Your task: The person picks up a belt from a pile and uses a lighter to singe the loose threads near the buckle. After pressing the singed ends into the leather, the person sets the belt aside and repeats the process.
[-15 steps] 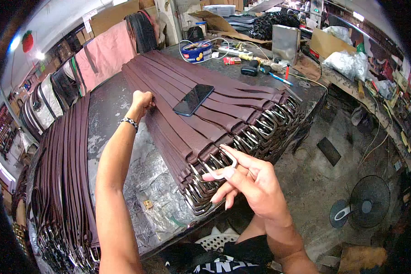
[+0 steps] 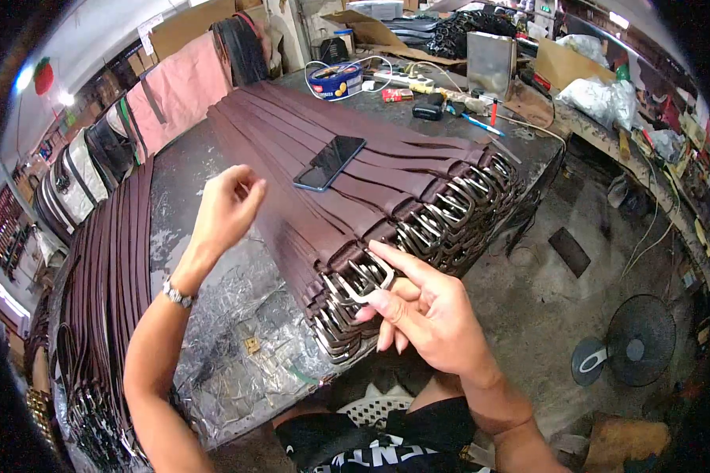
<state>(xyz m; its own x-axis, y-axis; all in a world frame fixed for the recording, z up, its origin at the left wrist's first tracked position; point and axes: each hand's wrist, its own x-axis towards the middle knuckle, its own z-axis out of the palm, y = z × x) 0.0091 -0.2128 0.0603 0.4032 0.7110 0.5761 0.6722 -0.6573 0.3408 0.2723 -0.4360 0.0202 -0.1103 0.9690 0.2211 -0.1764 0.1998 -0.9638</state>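
Note:
Dark brown leather belts [image 2: 280, 146] lie fanned out in a thick pile, with their metal buckles bunched at the table's near right edge. My right hand [image 2: 434, 319] is closed on one silver belt buckle [image 2: 388, 282] at the front of the pile, thumb and fingers around its frame. Over the left edge of the pile, my left hand [image 2: 233, 206] is lifted with loosely curled fingers, the thumb apart and nothing visible in it. A dark smartphone [image 2: 331, 163] rests on top of the belts, between and beyond my hands.
A second bundle of belts [image 2: 106, 284] hangs over the table's left side. Toward the back are a blue tin [image 2: 335, 81], a power strip [image 2: 402, 80], a black case [image 2: 428, 109] and a metal can [image 2: 491, 65]. A fan [image 2: 637, 349] stands on the floor at right.
My left hand has come off the belt and moved toward me and slightly left, its fingers loosening. My right hand keeps the buckle and has shifted slightly left.

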